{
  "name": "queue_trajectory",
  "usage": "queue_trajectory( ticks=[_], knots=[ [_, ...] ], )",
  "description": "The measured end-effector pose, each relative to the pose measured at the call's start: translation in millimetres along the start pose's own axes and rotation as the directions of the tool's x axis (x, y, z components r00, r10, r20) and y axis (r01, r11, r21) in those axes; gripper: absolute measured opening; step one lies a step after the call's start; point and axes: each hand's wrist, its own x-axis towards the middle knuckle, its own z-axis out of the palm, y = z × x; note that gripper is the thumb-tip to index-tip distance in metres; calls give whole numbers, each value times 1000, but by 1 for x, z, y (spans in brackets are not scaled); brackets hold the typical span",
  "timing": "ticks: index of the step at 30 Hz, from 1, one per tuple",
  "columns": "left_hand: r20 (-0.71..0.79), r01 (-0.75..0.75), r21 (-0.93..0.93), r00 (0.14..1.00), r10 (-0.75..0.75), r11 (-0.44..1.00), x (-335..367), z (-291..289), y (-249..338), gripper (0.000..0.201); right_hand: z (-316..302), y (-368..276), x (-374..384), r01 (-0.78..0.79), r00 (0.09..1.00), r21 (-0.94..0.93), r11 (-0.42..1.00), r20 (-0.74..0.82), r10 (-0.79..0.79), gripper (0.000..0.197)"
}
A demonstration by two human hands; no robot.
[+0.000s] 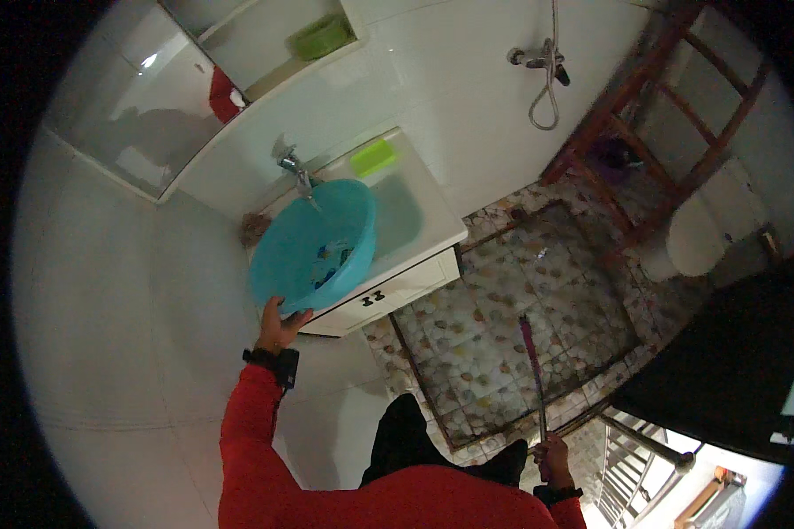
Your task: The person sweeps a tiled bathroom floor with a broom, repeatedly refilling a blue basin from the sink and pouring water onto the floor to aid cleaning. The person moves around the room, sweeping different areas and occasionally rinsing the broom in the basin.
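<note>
My left hand [278,327] grips the near rim of a large turquoise plastic basin [273,251], thumb and fingers at its edge. The basin rests tilted over the white sink counter [432,231], its mouth below the chrome faucet [302,176]. Printed dark and coloured marks show on its inner bottom; whether it holds water I cannot tell. Lower right, my right hand [553,458] is closed round the near end of a long thin pole [535,370]. The pole slants out over the tiled floor, and its far part looks purple-pink. What tool it is I cannot make out.
A lime-green box [374,157] sits at the counter's back. Above left hangs a mirror cabinet [141,97] with an open shelf. A shower mixer [538,60] is on the wall. To the right stand a reddish-brown frame [648,150], a white toilet [697,236] and a metal rack [628,472].
</note>
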Motion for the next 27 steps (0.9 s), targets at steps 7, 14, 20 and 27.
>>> queue_trajectory(
  ticks=[7,14,20,27],
  knots=[
    [-116,69,91,991,-59,993,4,-19,-12,69,38,11,14,66,972,-281,958,-198,-125,33],
    [-116,22,605,991,60,796,-10,-10,-11,80,73,-18,6,-30,992,-436,900,-121,-25,49],
    [-354,99,-498,884,-306,862,-30,52,-34,77,95,-4,-15,0,995,-364,932,-97,-38,56],
    [-11,370,-367,916,-402,854,-126,152,-107,69,43,78,16,-339,908,180,923,318,272,13]
  ],
)
